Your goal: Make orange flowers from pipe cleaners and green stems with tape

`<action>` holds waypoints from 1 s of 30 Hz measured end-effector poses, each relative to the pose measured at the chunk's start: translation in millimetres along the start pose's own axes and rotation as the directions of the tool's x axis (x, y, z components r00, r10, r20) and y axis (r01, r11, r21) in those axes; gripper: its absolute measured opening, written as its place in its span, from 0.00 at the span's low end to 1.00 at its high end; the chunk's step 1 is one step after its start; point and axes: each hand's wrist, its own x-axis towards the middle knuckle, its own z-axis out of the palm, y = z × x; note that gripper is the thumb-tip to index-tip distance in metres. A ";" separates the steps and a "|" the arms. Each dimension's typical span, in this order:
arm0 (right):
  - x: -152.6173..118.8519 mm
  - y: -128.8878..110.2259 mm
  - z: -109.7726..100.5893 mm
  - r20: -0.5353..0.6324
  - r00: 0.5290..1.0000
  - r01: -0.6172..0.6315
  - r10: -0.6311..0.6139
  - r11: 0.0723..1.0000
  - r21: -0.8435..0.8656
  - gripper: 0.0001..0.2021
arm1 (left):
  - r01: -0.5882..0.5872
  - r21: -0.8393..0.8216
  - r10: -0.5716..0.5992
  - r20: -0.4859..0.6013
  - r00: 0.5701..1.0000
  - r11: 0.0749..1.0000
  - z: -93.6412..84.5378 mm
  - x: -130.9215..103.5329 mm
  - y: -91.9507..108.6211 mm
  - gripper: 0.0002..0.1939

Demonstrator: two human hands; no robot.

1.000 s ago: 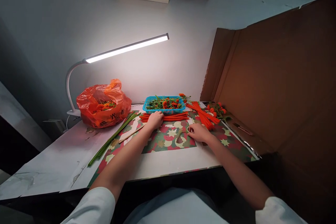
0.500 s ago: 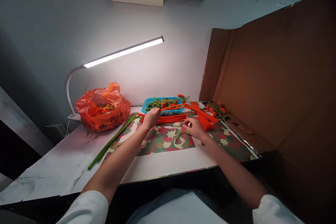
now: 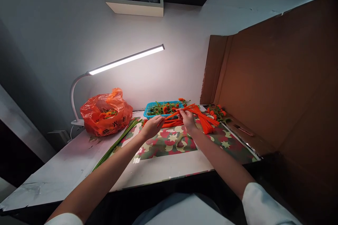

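Observation:
My left hand point(image 3: 153, 126) is closed on the left end of a bundle of orange strips point(image 3: 207, 121), above the patterned cloth point(image 3: 169, 144). My right hand point(image 3: 186, 116) pinches the same bundle a little to the right, where the strips narrow. From there the strips fan out to the right and hang down onto the cloth. Behind my hands, more orange strips point(image 3: 171, 123) lie lengthwise in front of a blue basket point(image 3: 148, 111), which holds orange flowers with green stems.
An orange plastic bag point(image 3: 116, 128) of flowers and a lit lamp point(image 3: 126, 59) are at the left. Green stems point(image 3: 113, 146) lie beside the cloth. Loose flowers point(image 3: 215, 112) and a pinkish tool point(image 3: 244, 130) lie at the right, by a tall cardboard wall point(image 3: 269, 74).
My right hand has moved up and left and taken hold of the orange strips. My left hand is slightly lower, still holding their end. The view has tilted up a little.

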 end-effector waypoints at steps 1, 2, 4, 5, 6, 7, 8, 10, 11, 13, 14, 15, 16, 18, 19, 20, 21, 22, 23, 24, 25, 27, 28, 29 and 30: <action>-1.2 -5.4 1.8 0.017 1.000 0.003 -0.003 1.000 0.004 0.21 | 0.022 -0.100 -0.015 0.073 0.997 0.995 -7.2 -2.1 4.6 0.14; -2.8 -11.2 3.8 0.034 0.999 0.007 -0.007 1.000 0.009 0.21 | 0.060 -0.204 -0.034 0.127 0.991 0.977 -15.0 -2.6 9.6 0.15; -7.3 -22.8 9.6 0.077 0.997 0.003 -0.003 1.000 0.009 0.21 | 0.178 -0.399 -0.147 0.108 0.983 0.899 -30.8 2.5 20.6 0.19; -9.9 -28.3 13.5 0.105 0.994 0.004 -0.005 1.000 0.003 0.21 | 0.232 -0.485 -0.224 0.077 0.972 0.843 -37.9 8.0 26.4 0.20; -12.5 -33.3 18.1 0.151 0.989 0.005 -0.004 1.000 -0.007 0.21 | 0.264 -0.562 -0.293 0.040 0.955 0.784 -43.9 14.9 32.3 0.22; -15.2 -37.7 23.1 0.204 0.979 0.007 -0.003 1.000 -0.020 0.21 | 0.282 -0.623 -0.340 0.027 0.940 0.729 -48.8 22.7 38.1 0.23; -17.8 -41.5 28.1 0.259 0.966 0.013 -0.006 1.000 -0.028 0.21 | 0.299 -0.673 -0.370 0.040 0.928 0.677 -52.4 30.7 43.7 0.24; -22.1 -47.2 36.8 0.340 0.940 0.035 -0.018 0.998 -0.044 0.20 | 0.348 -0.743 -0.434 0.086 0.897 0.572 -56.0 44.9 54.1 0.24; -23.6 -49.2 40.0 0.362 0.932 0.042 -0.020 0.998 -0.054 0.20 | 0.366 -0.763 -0.459 0.103 0.883 0.532 -56.3 50.2 58.5 0.23; -24.9 -51.7 43.3 0.385 0.923 0.039 -0.007 0.996 -0.077 0.21 | 0.381 -0.796 -0.500 0.116 0.858 0.470 -55.3 56.6 65.3 0.21; -24.7 -52.4 43.5 0.391 0.921 0.034 0.003 0.995 -0.089 0.21 | 0.381 -0.811 -0.513 0.119 0.850 0.444 -54.7 58.3 67.4 0.21; -23.9 -52.9 42.8 0.391 0.920 0.036 0.006 0.994 -0.102 0.20 | 0.376 -0.827 -0.526 0.116 0.843 0.419 -54.4 59.4 68.7 0.20; -22.4 -53.4 41.3 0.387 0.922 0.051 -0.001 0.992 -0.118 0.19 | 0.364 -0.843 -0.542 0.106 0.834 0.396 -55.1 60.4 69.2 0.18; -17.3 -55.8 35.8 0.357 0.932 0.115 -0.054 0.982 -0.151 0.17 | 0.320 -0.878 -0.602 0.047 0.797 0.355 -61.5 63.3 67.6 0.15; -13.8 -58.5 31.6 0.336 0.937 0.154 -0.091 0.974 -0.166 0.17 | 0.292 -0.890 -0.639 0.003 0.769 0.349 -67.9 65.2 65.8 0.13; -9.8 -62.8 26.3 0.309 0.942 0.190 -0.131 0.967 -0.168 0.16 | 0.270 -0.895 -0.677 -0.047 0.735 0.355 -76.7 67.4 63.6 0.11; -5.5 -68.7 20.1 0.284 0.945 0.211 -0.161 0.965 -0.153 0.16 | 0.259 -0.883 -0.683 -0.089 0.725 0.391 -87.5 69.5 61.3 0.10; -1.3 -76.2 13.2 0.245 0.950 0.231 -0.195 0.965 -0.127 0.17 | 0.257 -0.854 -0.670 -0.136 0.730 0.453 -99.6 71.3 59.0 0.09; 2.4 -85.0 5.9 0.223 0.945 0.269 -0.240 0.957 -0.107 0.18 | 0.259 -0.800 -0.638 -0.191 0.746 0.542 -111.9 72.3 56.8 0.09; 5.4 -94.4 -1.1 0.198 0.933 0.325 -0.300 0.940 -0.106 0.19 | 0.275 -0.713 -0.598 -0.247 0.763 0.645 -122.7 72.2 54.9 0.10; 7.5 -103.5 -7.4 0.179 0.918 0.381 -0.355 0.914 -0.138 0.20 | 0.303 -0.592 -0.552 -0.298 0.778 0.747 -130.6 70.8 53.3 0.11; 8.3 -117.1 -15.7 0.214 0.882 0.466 -0.419 0.841 -0.275 0.19 | 0.373 -0.291 -0.455 -0.308 0.836 0.881 -132.1 63.0 50.2 0.11; 7.2 -120.0 -17.4 0.260 0.875 0.480 -0.408 0.799 -0.362 0.18 | 0.400 -0.137 -0.423 -0.252 0.871 0.906 -124.2 56.3 48.4 0.11; 5.3 -119.9 -17.7 0.313 0.875 0.480 -0.370 0.750 -0.455 0.18 | 0.408 0.003 -0.403 -0.156 0.902 0.913 -110.6 47.7 46.3 0.11; 2.9 -116.6 -17.2 0.352 0.875 0.480 -0.332 0.689 -0.543 0.18 | 0.393 0.126 -0.393 -0.029 0.919 0.911 -92.3 37.8 43.6 0.11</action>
